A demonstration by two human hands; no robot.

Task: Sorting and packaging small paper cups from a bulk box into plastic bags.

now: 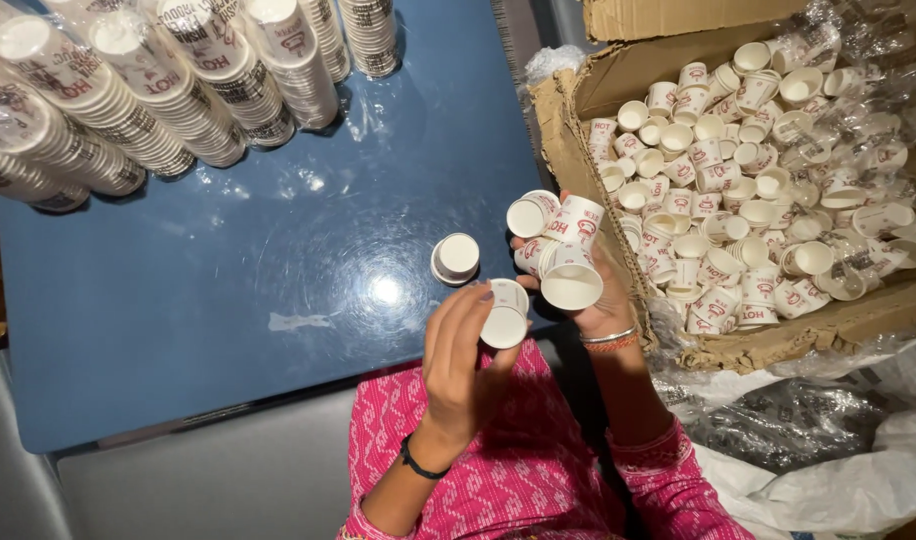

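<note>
A glossy blue tabletop [228, 260] carries wrapped cup stacks [138, 90] along its far edge, cut off by the frame, and one lone cup [456, 258] near its right edge. Just off that edge, the left hand [463, 365] has its fingers closed round a small paper cup [505, 315]; the right hand [603, 300], mostly hidden, clutches a bunch of cups [563, 250] beside a cardboard box [578, 130] of loose cups.

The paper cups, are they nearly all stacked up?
Not nearly. Done: wrapped cup stacks lie on the blue table. In hand: the left hand holds one cup, the right hand several cups. Left: the cardboard box holds many loose cups.
</note>
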